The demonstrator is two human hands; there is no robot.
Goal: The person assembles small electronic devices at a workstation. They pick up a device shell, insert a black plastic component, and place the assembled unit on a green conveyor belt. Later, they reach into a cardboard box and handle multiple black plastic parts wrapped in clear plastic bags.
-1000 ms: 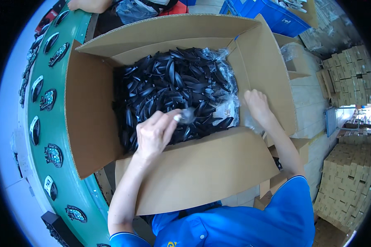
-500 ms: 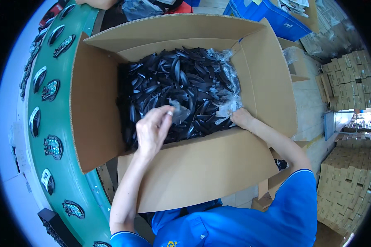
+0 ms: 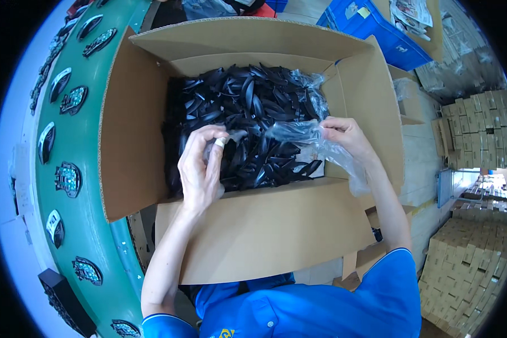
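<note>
A large cardboard box with its flaps spread holds a heap of curved black plastic parts. Above the heap's left side, my left hand is closed on a small crumpled clear plastic bag, partly hidden behind the fingers; a pale wrap sits on one finger. My right hand, over the box's right side, pinches a length of clear plastic film. The film stretches leftward over the black parts and also hangs down below the hand toward the near flap.
Left of the box runs a green conveyor belt carrying several black-rimmed parts, some showing green circuit boards. A blue crate stands at the back right. Stacked cartons rise along the right. A black bin is at lower left.
My right hand has risen from the box's near right corner, drawing the clear film up and out across the heap. My left hand has shifted slightly left. Parts on the belt have moved nearer.
</note>
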